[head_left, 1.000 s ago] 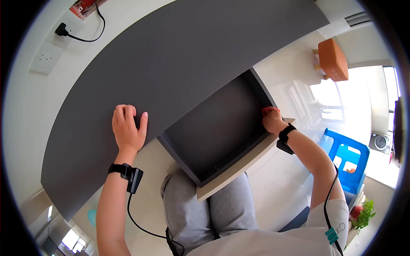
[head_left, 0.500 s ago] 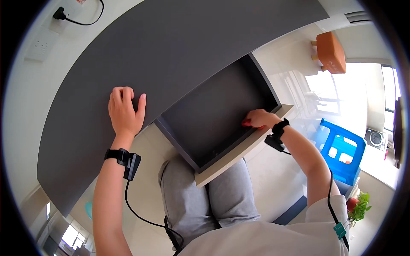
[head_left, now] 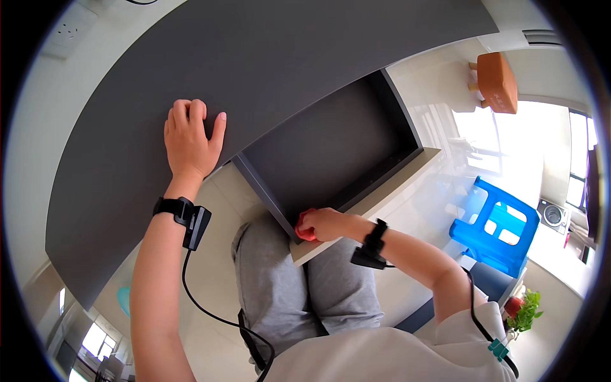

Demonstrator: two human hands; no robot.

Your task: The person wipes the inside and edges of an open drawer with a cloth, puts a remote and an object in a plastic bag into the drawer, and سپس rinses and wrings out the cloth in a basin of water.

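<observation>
My right hand (head_left: pixel 328 225) is closed on a crumpled red cloth (head_left: pixel 306 224), pressed into the near left corner of a pulled-out drawer (head_left: pixel 331 143). The drawer has a dark grey inside and a pale wooden front (head_left: pixel 375 197). My left hand (head_left: pixel 193 139) lies on the dark grey tabletop (head_left: pixel 273 63), left of the drawer, with thumb apart and fingertips curled onto the surface. Nothing shows in it. Most of the cloth is covered by my right fingers.
The drawer front stands over my lap, close to my knees (head_left: pixel 273 274). Right of it on the floor is a blue plastic stool (head_left: pixel 490 223), with an orange stool (head_left: pixel 498 83) farther off. A black cable (head_left: pixel 203 309) runs from my left wrist. A green plant (head_left: pixel 526 311) stands lower right.
My right hand has slid the red cloth from the drawer's right end along the front side to its near left corner. The left hand stays on the tabletop.
</observation>
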